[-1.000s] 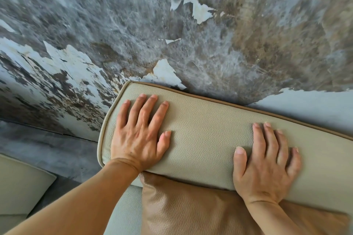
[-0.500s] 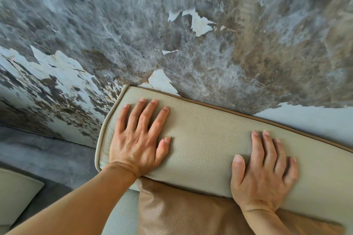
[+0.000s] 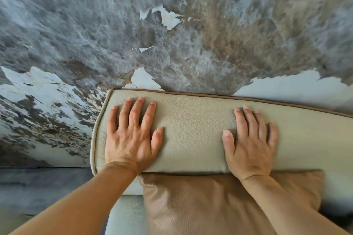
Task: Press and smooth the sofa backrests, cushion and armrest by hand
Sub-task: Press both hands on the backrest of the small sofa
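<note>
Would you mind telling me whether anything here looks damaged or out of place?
Yes: the wall behind the backrest is mottled grey-brown, with white patches that look like peeling, most of them at lower left. The backrest itself looks smooth under both flat hands, left hand and right hand.

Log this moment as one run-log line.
left hand: flat on beige backrest | right hand: flat on backrest | brown cushion: below, untouched
</note>
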`<act>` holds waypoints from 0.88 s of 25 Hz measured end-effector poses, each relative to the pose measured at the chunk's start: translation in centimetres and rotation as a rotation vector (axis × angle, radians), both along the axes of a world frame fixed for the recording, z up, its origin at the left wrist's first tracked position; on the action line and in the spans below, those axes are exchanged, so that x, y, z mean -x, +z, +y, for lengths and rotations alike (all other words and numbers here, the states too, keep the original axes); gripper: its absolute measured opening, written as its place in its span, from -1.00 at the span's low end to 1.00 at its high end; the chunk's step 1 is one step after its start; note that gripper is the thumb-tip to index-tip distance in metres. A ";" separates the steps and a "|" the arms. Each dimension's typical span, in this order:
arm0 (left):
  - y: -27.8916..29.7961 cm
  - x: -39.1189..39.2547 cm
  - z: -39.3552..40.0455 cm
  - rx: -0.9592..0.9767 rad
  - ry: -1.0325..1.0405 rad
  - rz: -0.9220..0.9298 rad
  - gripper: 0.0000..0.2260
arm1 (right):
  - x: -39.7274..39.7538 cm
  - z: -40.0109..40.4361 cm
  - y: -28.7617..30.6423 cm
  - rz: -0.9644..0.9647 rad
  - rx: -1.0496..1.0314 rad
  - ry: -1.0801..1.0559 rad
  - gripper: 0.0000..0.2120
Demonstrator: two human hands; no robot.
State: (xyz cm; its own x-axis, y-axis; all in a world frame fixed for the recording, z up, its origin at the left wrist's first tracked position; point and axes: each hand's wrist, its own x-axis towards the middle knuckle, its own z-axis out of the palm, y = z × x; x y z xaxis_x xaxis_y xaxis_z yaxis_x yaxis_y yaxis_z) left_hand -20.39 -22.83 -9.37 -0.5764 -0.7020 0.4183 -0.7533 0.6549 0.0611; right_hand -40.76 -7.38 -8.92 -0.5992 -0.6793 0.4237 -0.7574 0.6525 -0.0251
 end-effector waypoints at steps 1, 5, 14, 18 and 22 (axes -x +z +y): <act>0.1 -0.1 0.1 -0.016 -0.007 -0.007 -0.45 | -0.2 0.1 0.3 -0.011 -0.047 -0.011 -0.39; 1.5 -0.4 0.9 -0.094 -0.032 -0.053 -0.44 | 0.1 0.9 1.8 -0.152 -0.228 -0.016 -0.33; 4.8 -3.7 7.1 -0.484 0.037 -0.050 -0.39 | -5.0 8.8 7.0 -0.306 -0.294 -0.067 -0.36; 8.3 -5.2 12.6 -0.434 -0.046 -0.136 -0.35 | -6.8 14.4 10.9 -0.283 -0.297 -0.064 -0.38; 13.3 -6.5 18.6 -0.401 -0.116 -0.226 -0.42 | -9.5 20.8 15.0 -0.313 -0.280 -0.108 -0.36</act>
